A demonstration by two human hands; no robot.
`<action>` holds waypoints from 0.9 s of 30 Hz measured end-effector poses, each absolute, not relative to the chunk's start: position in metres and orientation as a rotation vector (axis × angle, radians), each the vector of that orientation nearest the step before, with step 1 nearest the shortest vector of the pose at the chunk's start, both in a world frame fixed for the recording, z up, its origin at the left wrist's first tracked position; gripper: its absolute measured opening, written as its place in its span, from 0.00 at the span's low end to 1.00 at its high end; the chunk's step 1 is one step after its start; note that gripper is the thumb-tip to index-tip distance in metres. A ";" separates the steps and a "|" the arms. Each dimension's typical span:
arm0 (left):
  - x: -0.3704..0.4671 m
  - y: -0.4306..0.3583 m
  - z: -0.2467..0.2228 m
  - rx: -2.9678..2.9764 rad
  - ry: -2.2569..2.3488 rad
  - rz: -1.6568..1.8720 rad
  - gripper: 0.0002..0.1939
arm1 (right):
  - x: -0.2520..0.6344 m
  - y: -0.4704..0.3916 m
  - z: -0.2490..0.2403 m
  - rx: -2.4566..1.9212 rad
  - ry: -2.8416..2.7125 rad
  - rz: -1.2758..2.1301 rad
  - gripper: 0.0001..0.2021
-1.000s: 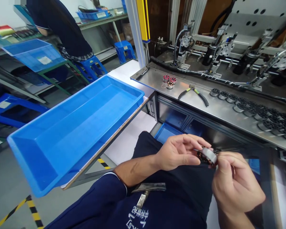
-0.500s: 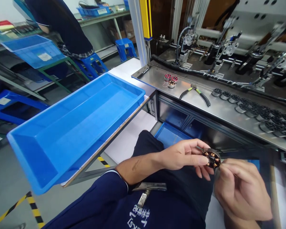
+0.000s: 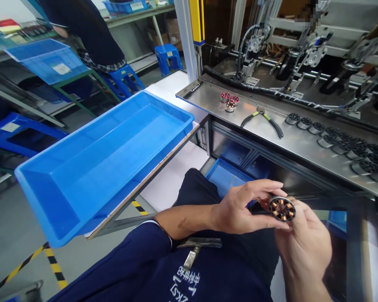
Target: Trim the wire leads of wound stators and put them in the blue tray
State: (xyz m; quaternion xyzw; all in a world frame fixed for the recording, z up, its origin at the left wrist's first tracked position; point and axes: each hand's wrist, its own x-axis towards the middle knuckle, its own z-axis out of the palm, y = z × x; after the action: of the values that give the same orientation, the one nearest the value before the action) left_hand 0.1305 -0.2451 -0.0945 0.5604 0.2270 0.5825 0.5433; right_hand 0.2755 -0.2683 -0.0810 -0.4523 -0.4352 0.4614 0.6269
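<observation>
A round motor stator (image 3: 282,209) with copper windings and a dark rim is held between both hands above my lap. My left hand (image 3: 244,206) grips its left side, thumb below and fingers above. On the right side, my right hand (image 3: 304,235) pinches the rim; some of its fingers are hidden behind the part. Thin copper wire shows beside the stator near my left fingers. Cutting pliers (image 3: 263,119) with black and green handles lie spread on the metal bench ahead.
Several dark stators (image 3: 326,138) line the right of the metal bench (image 3: 220,86); a few red and copper ones (image 3: 230,105) sit left of the pliers. A blue tray (image 3: 107,163) stands at left. Machine fixtures (image 3: 255,44) rise behind. A co-worker (image 3: 88,33) sits at back left.
The stator has turned so its wound face points more toward me. My right hand has moved left, closer to my left hand, and the view has shifted slightly.
</observation>
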 end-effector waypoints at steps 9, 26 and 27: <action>0.127 -0.243 -0.100 1.461 0.596 1.402 0.47 | 0.278 -0.267 -0.089 -1.091 -0.863 1.186 0.07; 0.129 -0.246 -0.103 1.392 0.169 1.457 0.66 | 0.305 -0.270 -0.065 -1.002 -1.694 0.406 0.03; 0.128 -0.246 -0.101 1.224 0.196 1.364 0.67 | 0.313 -0.271 -0.062 -0.989 -1.821 0.370 0.04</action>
State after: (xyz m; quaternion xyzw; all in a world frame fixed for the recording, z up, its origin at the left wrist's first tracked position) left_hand 0.1278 -0.2461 -0.1007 0.5290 0.0845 0.5895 0.6046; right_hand 0.3131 -0.2706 -0.0618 -0.4083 -0.7516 0.1526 0.4952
